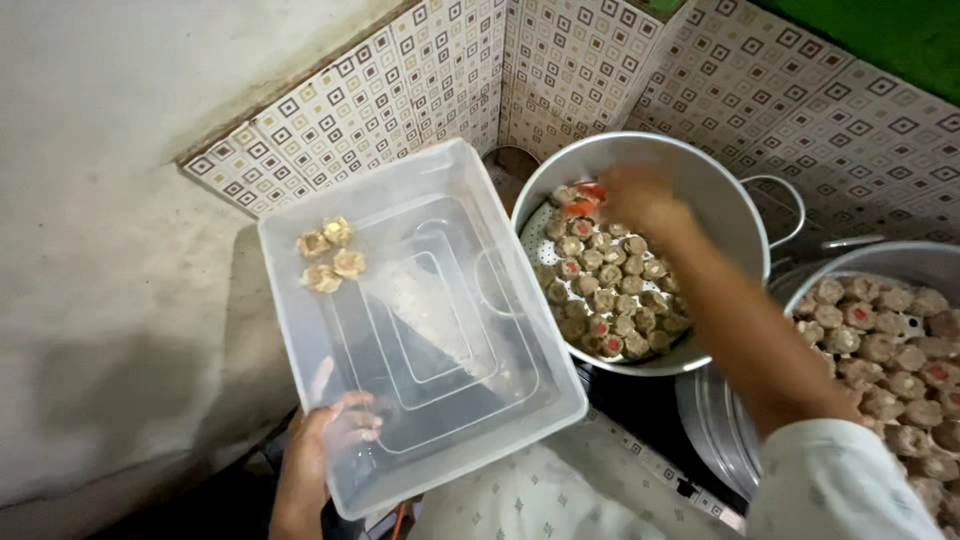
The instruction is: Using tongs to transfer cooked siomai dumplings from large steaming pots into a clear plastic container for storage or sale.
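Your left hand [318,450] grips the clear rectangular plastic tub [420,320], four dumplings [330,256] in its far corner; right of the tub, your right hand [635,200] reaches into the round metal steamer pot [640,250], fingers blurred, grip unclear; next lift needs gentle pinching

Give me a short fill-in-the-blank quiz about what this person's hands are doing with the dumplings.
1. The left hand holds a clear plastic ____ by its near edge.
2. The clear container has ____ dumplings in its far corner.
3. The right hand reaches into the round metal ____.

Missing words: container; four; steamer pot
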